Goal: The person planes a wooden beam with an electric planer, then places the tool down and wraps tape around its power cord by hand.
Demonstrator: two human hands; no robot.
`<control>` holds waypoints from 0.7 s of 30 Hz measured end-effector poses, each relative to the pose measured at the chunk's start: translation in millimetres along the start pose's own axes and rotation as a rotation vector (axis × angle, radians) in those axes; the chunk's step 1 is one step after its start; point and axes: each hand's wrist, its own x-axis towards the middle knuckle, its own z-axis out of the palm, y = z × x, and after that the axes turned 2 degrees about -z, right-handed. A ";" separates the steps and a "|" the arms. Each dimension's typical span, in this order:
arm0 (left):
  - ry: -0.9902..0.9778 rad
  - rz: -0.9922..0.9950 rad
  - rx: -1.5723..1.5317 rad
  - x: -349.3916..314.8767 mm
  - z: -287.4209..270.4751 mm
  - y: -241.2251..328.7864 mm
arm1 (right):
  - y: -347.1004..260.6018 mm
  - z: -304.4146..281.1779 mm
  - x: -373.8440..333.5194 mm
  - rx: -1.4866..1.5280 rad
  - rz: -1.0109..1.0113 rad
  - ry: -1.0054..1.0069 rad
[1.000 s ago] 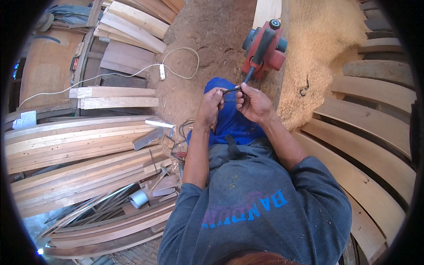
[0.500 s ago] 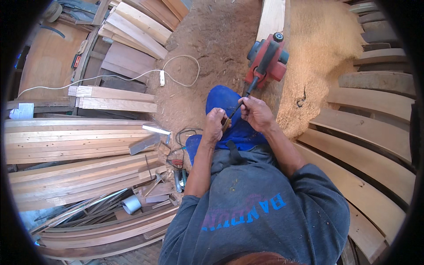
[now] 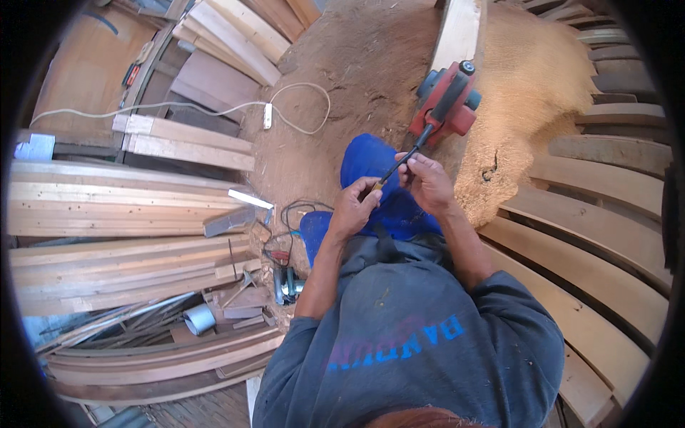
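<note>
A red and dark grey electric planer rests on a wooden plank in front of me, right of centre. Its black power cord comes off the near end and runs down between my hands. My right hand pinches this cord a short way below the planer, the other fingers loosely curled. Lower down, my left hand is closed round the cord's near part at the fingertips. A small yellowish piece shows there; its kind is too small to tell. My blue trouser leg lies beneath both hands.
Sawdust is heaped right of the plank. Curved boards line the right side. Stacked planks fill the left, with a silver tape roll among offcuts. A white extension cord with a socket crosses the floor.
The view has shifted slightly. My left hand has turned, its fingers now more extended along the cord beside the yellowish piece. My right hand has opened out somewhat while still pinching the cord.
</note>
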 end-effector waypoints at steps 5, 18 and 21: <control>0.070 0.023 -0.136 4.8 5.3 1.5 | -9.2 -6.6 -21.8 -0.789 -0.030 -0.043; 0.238 0.259 0.122 -8.6 23.7 -19.7 | 4.9 3.2 -37.5 -1.271 -0.515 -0.062; 0.288 0.240 0.093 -14.4 23.2 -21.9 | -1.7 -15.1 -21.7 -1.198 -0.284 -0.155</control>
